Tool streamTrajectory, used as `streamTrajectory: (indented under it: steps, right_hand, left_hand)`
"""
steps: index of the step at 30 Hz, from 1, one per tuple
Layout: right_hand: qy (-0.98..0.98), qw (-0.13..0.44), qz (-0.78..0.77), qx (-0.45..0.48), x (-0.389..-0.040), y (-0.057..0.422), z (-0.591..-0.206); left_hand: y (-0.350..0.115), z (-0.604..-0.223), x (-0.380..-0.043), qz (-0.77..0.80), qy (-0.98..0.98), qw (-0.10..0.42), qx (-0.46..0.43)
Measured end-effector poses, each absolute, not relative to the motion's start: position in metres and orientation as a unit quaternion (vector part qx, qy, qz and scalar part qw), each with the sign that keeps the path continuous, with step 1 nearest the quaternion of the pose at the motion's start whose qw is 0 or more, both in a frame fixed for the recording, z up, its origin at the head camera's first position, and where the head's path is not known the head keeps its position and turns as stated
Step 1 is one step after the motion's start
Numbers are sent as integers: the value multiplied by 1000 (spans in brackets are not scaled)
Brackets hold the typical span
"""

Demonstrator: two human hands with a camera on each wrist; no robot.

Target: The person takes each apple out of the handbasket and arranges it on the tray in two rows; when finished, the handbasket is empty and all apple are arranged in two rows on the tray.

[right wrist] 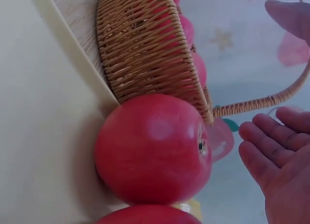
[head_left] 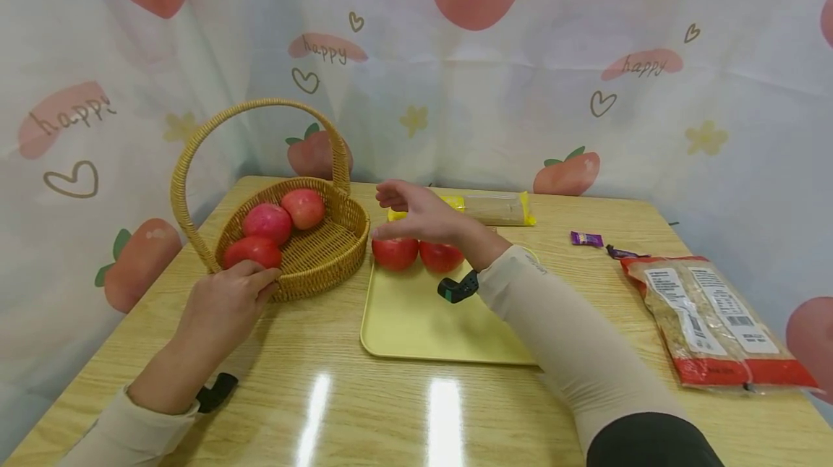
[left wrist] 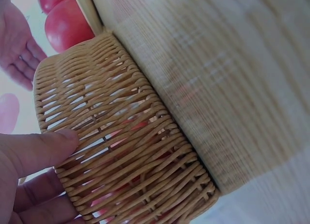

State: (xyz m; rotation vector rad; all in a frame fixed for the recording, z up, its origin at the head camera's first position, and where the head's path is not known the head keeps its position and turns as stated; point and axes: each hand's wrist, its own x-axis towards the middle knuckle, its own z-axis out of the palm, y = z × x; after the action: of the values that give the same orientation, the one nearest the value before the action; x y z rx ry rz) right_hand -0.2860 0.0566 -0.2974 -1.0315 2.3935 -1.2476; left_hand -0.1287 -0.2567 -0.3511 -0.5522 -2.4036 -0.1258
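Left hand: my left hand (head_left: 228, 301) grips the basket (head_left: 330, 275) at its near rim, thumb against the outer weave and fingers curled over to the inner side, with little opening between them.
Right hand: my right hand (head_left: 426, 217) is wide open, thumb held well away from the loosely straight fingers; it has hold of nothing and hangs above the far left part of the tray (head_left: 423, 326).
Basket: it sits upright on the left part of the table (head_left: 312, 358), just beside the tray, its handle (head_left: 340, 163) arching over it.
Fruit inside: three apples lie along the basket's left side, a deep red near apple (head_left: 252, 253) next to my left hand, a pinker middle apple (head_left: 267, 224) and a far apple (head_left: 303, 208).
Fruit on tray: a left apple (head_left: 395, 255) and a right apple (head_left: 441, 257) rest side by side below my right hand; the right-wrist view shows a gap between my fingers and the nearest one.
Behind tray: a clear and yellow packet (head_left: 497, 210) lies flat, partly hidden by my hand.
Right side: a purple sweet (head_left: 586, 238), a dark sweet (head_left: 625, 253) and a red-ended bag (head_left: 709, 315) lie on the table.
Backdrop: a fruit-printed cloth (head_left: 494, 98) hangs behind.
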Motion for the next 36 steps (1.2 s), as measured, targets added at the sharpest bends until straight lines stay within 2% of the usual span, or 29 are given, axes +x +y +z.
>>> streamTrajectory:
  steps: [12, 36]
  right_hand:
    - [826, 142, -421, -348, -291, 33, -293]
    - [827, 144, -436, -324, -302, -20, -287]
  left_hand:
    - [-255, -350, -128, -49, -928, 307, -206]
    - [-256, -350, -128, -43, -925, 315, -209]
